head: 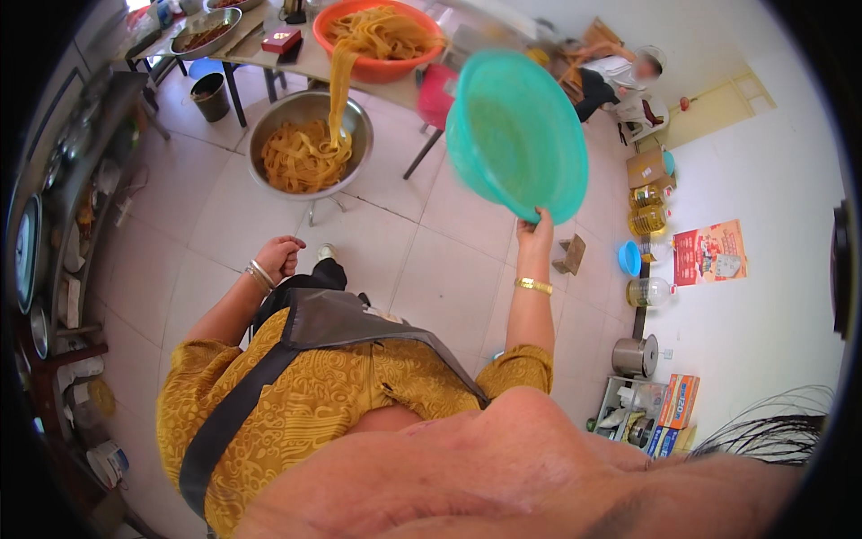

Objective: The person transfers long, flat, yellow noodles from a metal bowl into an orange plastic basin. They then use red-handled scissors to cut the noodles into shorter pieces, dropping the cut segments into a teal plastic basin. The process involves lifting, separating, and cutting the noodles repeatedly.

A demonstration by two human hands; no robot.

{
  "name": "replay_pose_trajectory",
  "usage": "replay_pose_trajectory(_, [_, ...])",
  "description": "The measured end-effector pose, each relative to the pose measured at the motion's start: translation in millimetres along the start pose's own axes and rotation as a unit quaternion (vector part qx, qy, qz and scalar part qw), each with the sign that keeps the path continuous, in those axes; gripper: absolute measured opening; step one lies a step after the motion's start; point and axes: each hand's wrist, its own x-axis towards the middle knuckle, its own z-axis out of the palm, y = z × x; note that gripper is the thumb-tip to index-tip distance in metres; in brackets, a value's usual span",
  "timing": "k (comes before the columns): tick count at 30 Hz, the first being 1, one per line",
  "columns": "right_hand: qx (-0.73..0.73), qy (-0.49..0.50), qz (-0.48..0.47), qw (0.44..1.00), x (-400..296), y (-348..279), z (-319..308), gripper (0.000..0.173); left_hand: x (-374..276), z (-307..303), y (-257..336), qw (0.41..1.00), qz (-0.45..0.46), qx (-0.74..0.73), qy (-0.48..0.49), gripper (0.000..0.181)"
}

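Note:
My right hand (537, 229) grips the near rim of a green plastic basin (515, 128), which is tilted so its inside faces me. No food shows in it. My left hand (281, 259) hangs beside my body, its fingers curled in and nothing visible in them. Ahead of that hand, a stainless steel bowl (360, 162) of wide yellowish noodle strips (296, 158) stands on a metal-legged support. An orange plastic basin (377, 71) on the table holds more strips (384, 34). Some of these hang over its rim down into the steel bowl.
The table (259, 50) also bears a red box (281, 40) and a steel dish (205, 34). A pink stool (438, 98) and a small wooden stool (569, 255) stand nearby. Shelving (91, 195) lines the left; oil jugs (648, 219) line the right wall. A person (616, 74) sits far right.

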Motion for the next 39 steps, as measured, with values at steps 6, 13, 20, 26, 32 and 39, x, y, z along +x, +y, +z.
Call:
replay_pose_trajectory(6, [-0.039, 0.006, 0.011, 0.999, 128, 32, 102, 0.015, 89, 13, 93, 0.999, 0.023, -0.029, -0.014, 0.01])
replay_pose_trajectory(13, [-0.117, -0.003, 0.015, 0.993, 257, 45, 153, 0.022, 161, 20, 171, 0.997, 0.058, 0.01, 0.039, 0.009])
replay_pose_trajectory(20, [-0.177, -0.02, 0.041, 0.983, 337, 9, 163, 0.028, 224, 21, 214, 0.982, 0.15, 0.016, 0.11, 0.01])
replay_pose_trajectory(26, [-0.191, -0.091, 0.065, 0.975, 349, -9, 169, 0.04, 331, 36, 286, 0.888, 0.265, 0.282, 0.249, 0.031])
replay_pose_trajectory(32, [-0.248, -0.116, 0.184, 0.944, 337, -13, 165, 0.065, 438, 57, 311, 0.825, 0.328, 0.348, 0.301, 0.044])
replay_pose_trajectory(39, [-0.252, -0.256, 0.326, 0.874, 301, 26, 102, 0.069, 453, 63, 287, 0.922, 0.288, 0.158, 0.204, 0.035])
